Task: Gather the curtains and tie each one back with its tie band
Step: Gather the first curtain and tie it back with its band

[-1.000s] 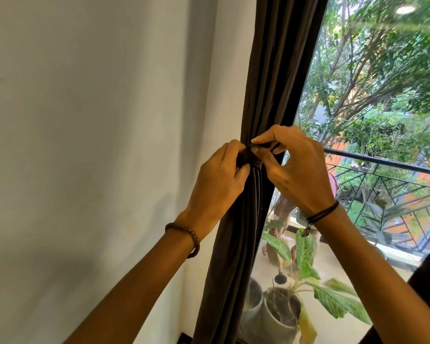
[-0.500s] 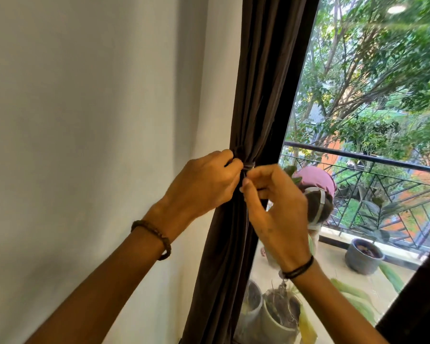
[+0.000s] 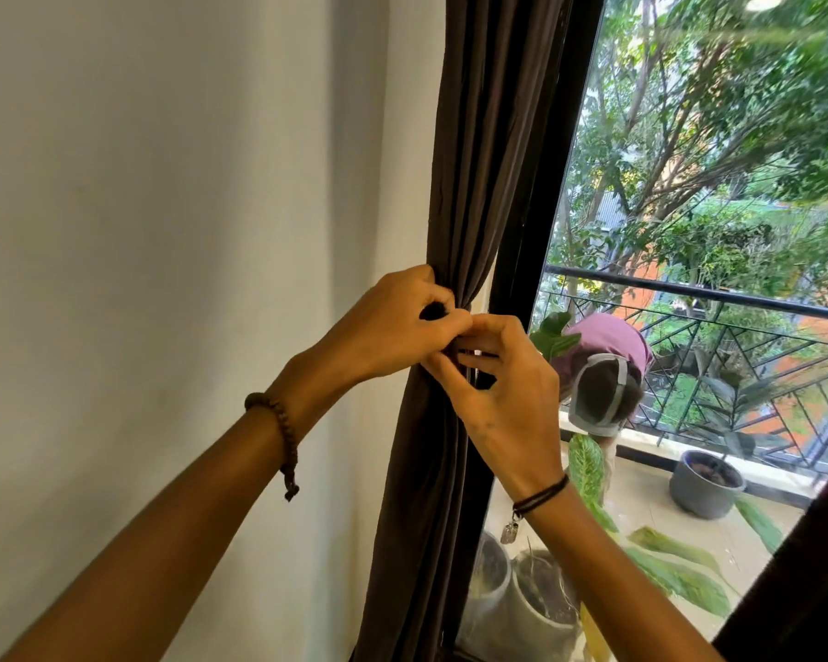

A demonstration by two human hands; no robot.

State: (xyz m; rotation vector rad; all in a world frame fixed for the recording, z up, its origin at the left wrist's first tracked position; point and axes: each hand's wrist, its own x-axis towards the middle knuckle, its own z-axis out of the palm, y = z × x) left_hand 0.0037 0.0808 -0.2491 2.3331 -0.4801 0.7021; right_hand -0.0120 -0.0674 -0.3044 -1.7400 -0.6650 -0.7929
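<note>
A dark brown curtain (image 3: 479, 183) hangs gathered into a narrow bunch beside the window frame, pinched in at hand height. My left hand (image 3: 393, 327) has its fingers curled against the left side of the bunch at the pinch. My right hand (image 3: 503, 394) is directly below and right of it, fingertips pinching a dark tie band (image 3: 472, 375) against the curtain. Both hands touch each other and hide most of the band.
A plain white wall (image 3: 163, 231) lies to the left. Through the glass (image 3: 689, 183) I see a balcony railing (image 3: 689, 293), potted plants (image 3: 706, 477), and a person bent over outside (image 3: 603, 370). Another dark curtain edge (image 3: 813, 590) shows at bottom right.
Both hands have worked on at the same pinch of the curtain, my right hand shifting from above the band to just under my left. The camera view moved slightly left.
</note>
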